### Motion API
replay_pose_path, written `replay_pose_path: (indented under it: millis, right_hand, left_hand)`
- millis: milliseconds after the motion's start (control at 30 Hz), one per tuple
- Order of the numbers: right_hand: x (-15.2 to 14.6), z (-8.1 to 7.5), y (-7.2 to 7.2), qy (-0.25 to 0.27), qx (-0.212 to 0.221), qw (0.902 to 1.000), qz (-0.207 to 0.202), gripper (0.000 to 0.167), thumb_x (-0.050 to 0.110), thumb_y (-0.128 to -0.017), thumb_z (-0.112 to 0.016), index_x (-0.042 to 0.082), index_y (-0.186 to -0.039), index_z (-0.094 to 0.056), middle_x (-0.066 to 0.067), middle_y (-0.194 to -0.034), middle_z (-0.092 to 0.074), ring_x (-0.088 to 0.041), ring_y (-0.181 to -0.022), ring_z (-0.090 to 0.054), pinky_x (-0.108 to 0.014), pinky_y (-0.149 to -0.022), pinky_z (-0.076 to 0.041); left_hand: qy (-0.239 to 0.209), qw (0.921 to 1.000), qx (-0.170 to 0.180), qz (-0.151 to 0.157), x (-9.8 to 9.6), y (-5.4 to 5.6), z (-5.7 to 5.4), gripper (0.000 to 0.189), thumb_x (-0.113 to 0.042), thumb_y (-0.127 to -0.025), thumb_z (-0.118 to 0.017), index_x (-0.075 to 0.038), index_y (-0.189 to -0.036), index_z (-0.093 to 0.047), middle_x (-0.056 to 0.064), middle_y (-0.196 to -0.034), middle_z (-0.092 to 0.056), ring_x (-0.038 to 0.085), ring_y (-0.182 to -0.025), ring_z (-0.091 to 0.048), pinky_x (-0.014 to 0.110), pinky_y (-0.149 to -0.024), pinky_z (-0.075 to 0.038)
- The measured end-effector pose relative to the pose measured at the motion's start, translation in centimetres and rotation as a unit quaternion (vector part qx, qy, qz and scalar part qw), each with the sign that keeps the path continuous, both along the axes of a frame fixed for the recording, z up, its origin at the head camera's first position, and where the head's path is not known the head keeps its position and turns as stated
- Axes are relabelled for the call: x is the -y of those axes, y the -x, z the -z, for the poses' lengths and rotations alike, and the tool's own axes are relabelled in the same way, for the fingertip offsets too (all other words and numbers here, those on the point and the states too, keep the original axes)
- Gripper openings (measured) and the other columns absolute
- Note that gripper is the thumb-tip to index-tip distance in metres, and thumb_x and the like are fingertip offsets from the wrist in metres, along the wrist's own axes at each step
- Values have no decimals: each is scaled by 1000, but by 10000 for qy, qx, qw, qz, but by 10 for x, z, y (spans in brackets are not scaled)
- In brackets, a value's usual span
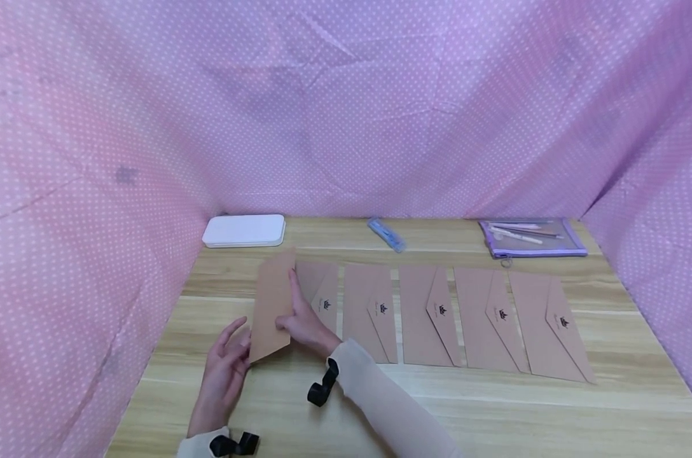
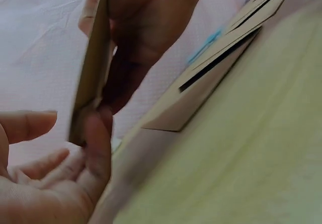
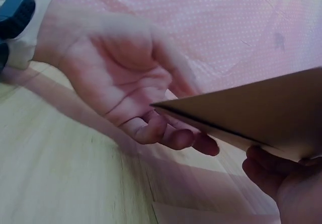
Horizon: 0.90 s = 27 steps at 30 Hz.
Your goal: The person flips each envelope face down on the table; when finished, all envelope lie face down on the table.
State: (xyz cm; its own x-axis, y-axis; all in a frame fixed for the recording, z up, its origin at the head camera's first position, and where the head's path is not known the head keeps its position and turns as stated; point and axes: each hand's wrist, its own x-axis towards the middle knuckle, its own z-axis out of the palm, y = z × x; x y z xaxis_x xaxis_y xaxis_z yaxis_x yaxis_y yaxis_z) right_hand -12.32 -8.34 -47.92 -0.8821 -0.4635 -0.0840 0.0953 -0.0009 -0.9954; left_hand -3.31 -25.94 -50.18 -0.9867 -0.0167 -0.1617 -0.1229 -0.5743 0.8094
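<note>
Cloth [image 1: 346, 127], pink with small white dots, hangs like walls on the left, far and right sides of the desk [image 1: 626, 416]. Its colour is more pink at the left and becomes more purple toward the right. It has several folds and creases, and on its left part there is a grey patch [image 1: 126, 175]. The desk has a light wood surface, with pale and brown stripes which run from left to right. The light is soft, with a pale shine on the near part.

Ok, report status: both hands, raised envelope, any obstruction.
Right hand grips raised envelope. Left hand at its lower left corner, contact unclear. Five flat envelopes lined up to the right; no obstruction seen.
</note>
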Motion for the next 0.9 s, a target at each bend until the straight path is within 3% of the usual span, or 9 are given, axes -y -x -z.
replay_pose_path:
  millis: [133,300,533,767,900]
  right_hand:
    - [-1,1,0,151,120,9998,-28,115,-6,-74,-59,33,-161,6,1,-171,1,-19,-155,-11,-48,-127,-15]
    - [-3,3,0,323,336,9988,-117,113,-5,-75,-59,33,-161,3,1,-171,0,-20,-152,-17,-47,-126,-17]
    - [-8,3,-3,24,141,9995,-283,104,0,-80,-61,22,-162,-2,1,-171,-9,-20,-151,-26,-45,-126,-21]
    - [-15,1,-12,-45,-153,9986,-509,93,-1,-86,-59,17,-162,-9,-7,-168,-24,-31,-148,-39,-43,-115,-43]
    - [-17,3,-16,-115,-238,9989,-375,83,1,-89,-60,14,-160,-19,-12,-162,-35,-35,-141,-47,-37,-107,-51]
  left_hand:
    - [10,9994,-302,180,-5,2,6,48,14,-97,-43,-9,-139,-48,2,-116,-74,11,-107,-71,23,-88,-58]
    - [-267,9995,-173,23,-6,2,3,50,17,-96,-44,-11,-135,-54,3,-121,-73,13,-111,-70,24,-91,-57]
    - [-402,9979,166,-488,-3,3,-6,53,20,-93,-47,-12,-135,-56,2,-111,-75,10,-104,-71,21,-88,-57]
    - [-200,9943,203,-1024,-1,6,-12,51,18,-92,-53,-10,-134,-53,2,-109,-77,7,-96,-74,13,-75,-57]
    - [-55,9914,236,-1283,-1,7,-14,51,18,-90,-55,-8,-134,-52,3,-107,-78,6,-94,-73,12,-69,-56]
